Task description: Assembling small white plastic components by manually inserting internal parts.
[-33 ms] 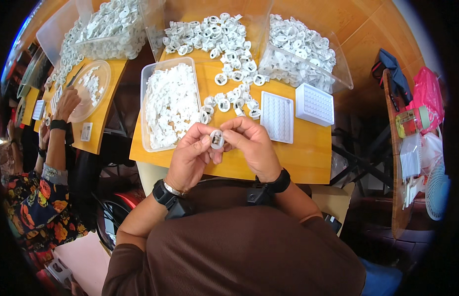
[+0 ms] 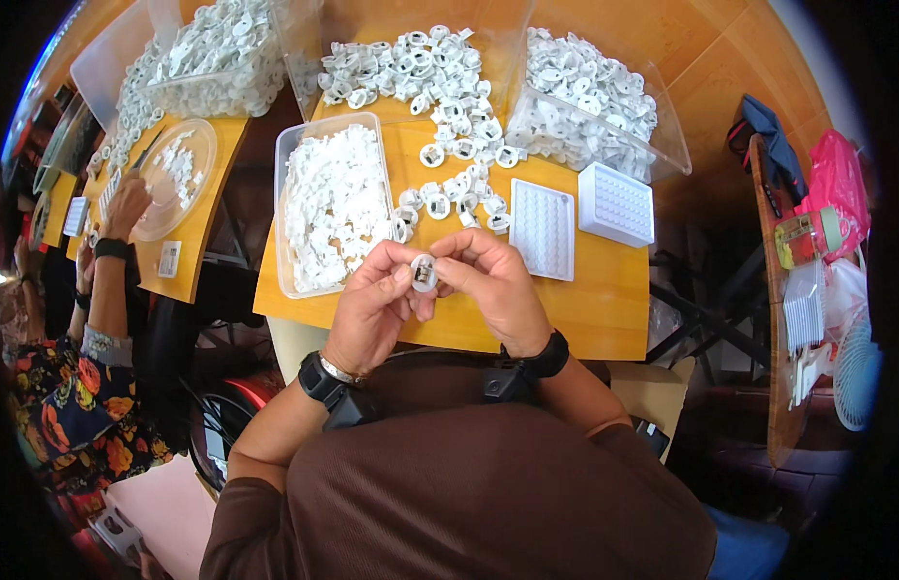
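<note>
Left hand (image 2: 372, 307) and right hand (image 2: 498, 290) met above the table (image 2: 599, 304) near its front edge, forearms (image 2: 283, 422) angling inward from below; left thumb and fingers were clamped on a round white part (image 2: 425, 282), right thumb and forefinger closed at its right rim; part sat between both hands, right of the clear tub (image 2: 281, 222)

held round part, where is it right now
In the head view, the round part is near the middle, held by the left hand with the right hand at its edge, right of the nearest tub.
</note>
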The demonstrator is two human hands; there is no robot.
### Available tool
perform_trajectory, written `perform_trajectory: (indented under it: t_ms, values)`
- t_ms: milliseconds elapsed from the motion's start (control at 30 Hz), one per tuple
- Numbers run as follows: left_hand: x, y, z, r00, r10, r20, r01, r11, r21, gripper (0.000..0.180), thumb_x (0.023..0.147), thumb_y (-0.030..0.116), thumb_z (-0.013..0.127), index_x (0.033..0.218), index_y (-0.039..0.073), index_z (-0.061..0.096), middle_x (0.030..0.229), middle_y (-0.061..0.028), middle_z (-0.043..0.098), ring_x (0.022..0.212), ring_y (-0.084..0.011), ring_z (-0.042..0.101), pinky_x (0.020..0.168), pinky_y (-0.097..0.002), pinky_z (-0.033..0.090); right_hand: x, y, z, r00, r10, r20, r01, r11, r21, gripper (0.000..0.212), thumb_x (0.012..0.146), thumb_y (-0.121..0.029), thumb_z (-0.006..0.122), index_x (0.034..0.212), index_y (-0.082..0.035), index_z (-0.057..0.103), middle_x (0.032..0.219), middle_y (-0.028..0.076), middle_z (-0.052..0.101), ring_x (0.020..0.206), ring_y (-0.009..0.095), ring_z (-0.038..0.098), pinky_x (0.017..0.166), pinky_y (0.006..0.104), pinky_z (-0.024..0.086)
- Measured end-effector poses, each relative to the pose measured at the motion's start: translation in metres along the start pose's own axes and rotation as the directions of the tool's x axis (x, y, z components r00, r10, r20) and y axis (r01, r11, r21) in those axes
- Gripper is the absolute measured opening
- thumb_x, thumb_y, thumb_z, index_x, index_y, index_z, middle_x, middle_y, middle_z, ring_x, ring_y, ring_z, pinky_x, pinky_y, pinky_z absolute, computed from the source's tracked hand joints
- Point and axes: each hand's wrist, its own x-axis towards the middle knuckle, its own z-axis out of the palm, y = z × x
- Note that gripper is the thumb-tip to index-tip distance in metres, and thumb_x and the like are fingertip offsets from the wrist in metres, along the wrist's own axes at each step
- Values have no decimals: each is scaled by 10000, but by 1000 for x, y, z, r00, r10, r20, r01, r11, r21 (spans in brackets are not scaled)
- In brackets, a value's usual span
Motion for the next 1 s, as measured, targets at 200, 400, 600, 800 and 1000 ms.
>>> perform_trajectory:
  t_ms: [200,400,600,800,1000]
  values:
    - [1,0,3,1000,13,-23,-12,999,35,189,942,189,558,1050,34,544,854,-61,600,704,-133,566,668,-253,469,2,5,-4,996,-57,74,64,994,-90,162,861,-74,655,990,-9,583,917,39,634,826,87,589,740,253,482]
    - [1,4,1,997,40,-62,-22,963,268,177,937,176,561,1037,30,560,815,-49,598,690,-119,562,661,-243,457,8,7,-2,995,-93,43,98,987,-126,174,855,-73,656,996,-1,584,895,27,625,801,83,574,729,244,470]
    - [2,34,0,969,224,-100,-193,947,255,217,922,228,577,1015,34,553,866,-81,615,682,-148,567,622,-247,453,25,-10,-11,988,-153,-11,149,974,-173,198,878,-90,630,1052,3,609,864,18,630,791,78,570,723,239,473]
    - [-3,60,-20,922,327,-208,-325,945,45,218,938,194,536,1075,26,526,867,-90,626,667,-159,578,630,-270,471,24,-15,-18,880,-464,101,334,453,-827,111,836,-98,640,915,-23,660,885,106,639,812,272,612,728,333,489]
    - [-11,69,-38,920,317,-230,-331,943,-22,183,952,197,504,1031,33,519,866,-93,619,747,-168,614,657,-275,492,38,-16,16,817,-479,322,484,265,-834,79,796,-92,642,859,-56,676,854,102,609,866,300,566,771,387,470]
